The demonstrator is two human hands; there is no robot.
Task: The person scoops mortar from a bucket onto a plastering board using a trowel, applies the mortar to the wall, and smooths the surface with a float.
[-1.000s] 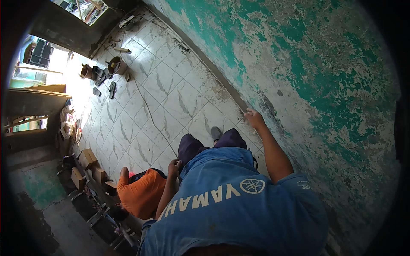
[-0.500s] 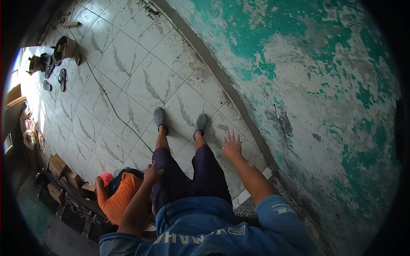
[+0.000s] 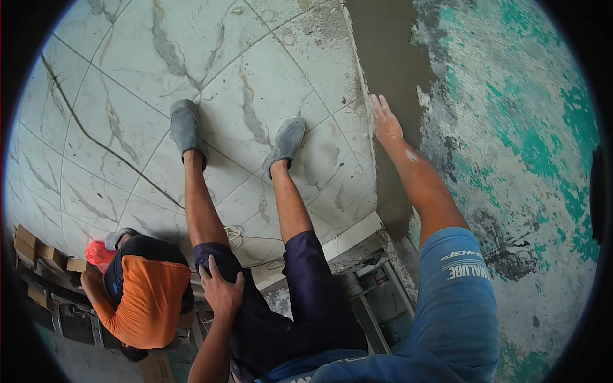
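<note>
While the left hand (image 3: 221, 292) rests spread-fingered on purple shorts (image 3: 313, 281) and the right hand (image 3: 387, 126) keeps fingers slightly apart, I'd expect soft cloth, best pinched by its hem (image 3: 299, 239).

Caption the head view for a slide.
Left hand on dark shorts, right hand open beside a peeling green wall, grey shoes on marbled tiles, a person in orange hunched nearby.

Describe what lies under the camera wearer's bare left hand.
Dark purple cloth shorts show around the left hand, which appears to rest on them. The patch directly beneath the palm is covered, so it cannot be seen.
</note>
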